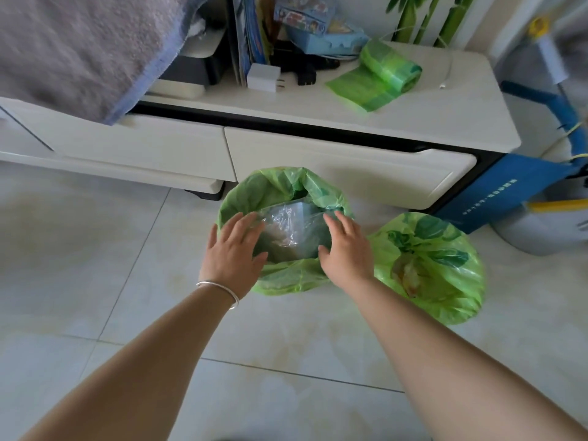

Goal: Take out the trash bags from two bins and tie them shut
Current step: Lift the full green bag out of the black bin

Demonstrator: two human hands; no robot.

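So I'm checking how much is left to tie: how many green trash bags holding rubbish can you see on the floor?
2. One bag lies open between both hands, below the cabinet; the other bag lies to its right, with its top gathered. More may be out of view.

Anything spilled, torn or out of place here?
No spill or tear visible. One oddity: the roll of green bags on the cabinet lies partly unrolled. Both hands, left and right, hover open over the lined bin.
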